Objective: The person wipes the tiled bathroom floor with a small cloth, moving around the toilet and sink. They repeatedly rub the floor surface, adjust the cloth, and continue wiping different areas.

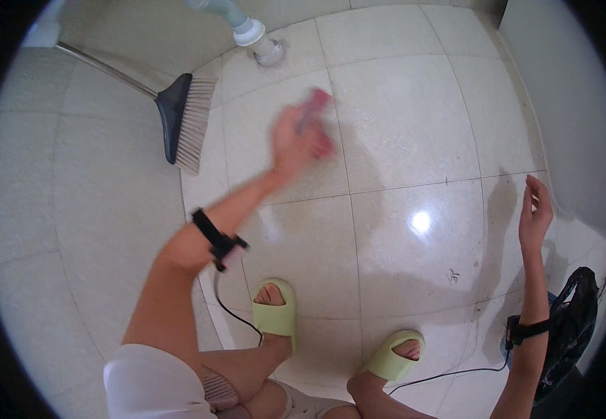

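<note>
My left hand (294, 143) reaches out over the light floor tiles, blurred by motion. Its fingers are closed round a pinkish-red thing (322, 145) that shows on both sides of the grip; the blur hides its exact kind. At the far right, my right hand (537, 213) is raised beside the wall with loosely bent fingers and nothing in it.
A broom (174, 119) with a dark head and pale bristles leans at the left wall. Behind it a white drain pipe (250, 33) enters the floor. Dark hair-like strands (453, 276) lie on the tiles. A black plastic bag (572, 321) stands beside my right forearm. Thin cables trail from both forearm straps.
</note>
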The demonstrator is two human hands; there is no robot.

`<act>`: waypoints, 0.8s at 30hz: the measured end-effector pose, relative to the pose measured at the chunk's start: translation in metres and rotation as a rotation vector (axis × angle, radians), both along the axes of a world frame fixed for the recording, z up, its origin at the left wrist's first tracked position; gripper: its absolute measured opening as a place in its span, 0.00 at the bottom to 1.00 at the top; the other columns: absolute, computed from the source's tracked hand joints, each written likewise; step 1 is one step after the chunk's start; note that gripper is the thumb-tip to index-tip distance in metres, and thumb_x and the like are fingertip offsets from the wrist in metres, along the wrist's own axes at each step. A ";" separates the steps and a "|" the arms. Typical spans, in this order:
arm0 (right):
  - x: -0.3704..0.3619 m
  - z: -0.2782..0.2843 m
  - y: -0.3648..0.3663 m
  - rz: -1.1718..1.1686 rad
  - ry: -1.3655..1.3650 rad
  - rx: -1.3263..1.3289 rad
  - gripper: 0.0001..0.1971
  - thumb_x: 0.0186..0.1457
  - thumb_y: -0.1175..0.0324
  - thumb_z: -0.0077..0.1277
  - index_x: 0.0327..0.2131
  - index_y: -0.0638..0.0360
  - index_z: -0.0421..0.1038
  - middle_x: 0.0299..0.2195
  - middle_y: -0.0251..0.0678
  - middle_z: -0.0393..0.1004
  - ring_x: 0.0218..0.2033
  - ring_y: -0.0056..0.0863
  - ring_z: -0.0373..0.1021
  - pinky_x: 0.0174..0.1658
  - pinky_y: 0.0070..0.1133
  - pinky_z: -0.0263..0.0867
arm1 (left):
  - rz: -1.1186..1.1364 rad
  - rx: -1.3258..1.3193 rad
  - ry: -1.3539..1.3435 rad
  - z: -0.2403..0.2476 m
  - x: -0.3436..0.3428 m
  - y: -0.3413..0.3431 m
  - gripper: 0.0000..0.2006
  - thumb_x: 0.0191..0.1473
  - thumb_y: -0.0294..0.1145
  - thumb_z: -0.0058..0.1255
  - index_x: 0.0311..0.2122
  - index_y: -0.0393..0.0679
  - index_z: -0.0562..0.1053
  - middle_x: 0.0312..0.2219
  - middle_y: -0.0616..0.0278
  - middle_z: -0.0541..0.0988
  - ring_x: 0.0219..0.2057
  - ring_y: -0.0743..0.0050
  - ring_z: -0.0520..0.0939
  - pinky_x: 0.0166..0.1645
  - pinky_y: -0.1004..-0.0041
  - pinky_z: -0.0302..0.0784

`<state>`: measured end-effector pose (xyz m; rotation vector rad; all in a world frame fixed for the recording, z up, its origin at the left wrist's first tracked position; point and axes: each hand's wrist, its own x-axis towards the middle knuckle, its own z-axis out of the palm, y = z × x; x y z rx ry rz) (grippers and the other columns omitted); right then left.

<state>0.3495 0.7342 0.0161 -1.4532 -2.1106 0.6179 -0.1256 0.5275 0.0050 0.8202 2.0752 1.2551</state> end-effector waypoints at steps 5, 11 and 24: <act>0.045 -0.033 0.007 -0.037 -0.260 -0.028 0.20 0.67 0.71 0.45 0.60 0.57 0.68 0.59 0.46 0.70 0.60 0.45 0.67 0.64 0.35 0.60 | 0.118 -0.468 1.030 0.010 -0.205 -0.032 0.19 0.57 0.32 0.52 0.54 0.43 0.74 0.43 0.45 0.77 0.46 0.42 0.78 0.50 0.54 0.75; 0.048 -0.067 0.019 0.023 -0.600 -0.079 0.26 0.67 0.64 0.43 0.66 0.58 0.59 0.68 0.52 0.54 0.68 0.53 0.54 0.68 0.36 0.54 | 0.289 -0.509 0.883 -0.051 -0.191 -0.002 0.20 0.60 0.35 0.52 0.57 0.51 0.74 0.43 0.47 0.78 0.48 0.45 0.78 0.50 0.55 0.75; 0.055 -0.049 0.018 0.020 -0.334 -0.272 0.28 0.64 0.65 0.44 0.67 0.52 0.60 0.70 0.47 0.53 0.71 0.46 0.50 0.70 0.32 0.51 | -0.894 0.222 0.241 -0.050 0.264 0.064 0.17 0.51 0.26 0.59 0.48 0.48 0.76 0.38 0.53 0.77 0.41 0.46 0.78 0.43 0.55 0.75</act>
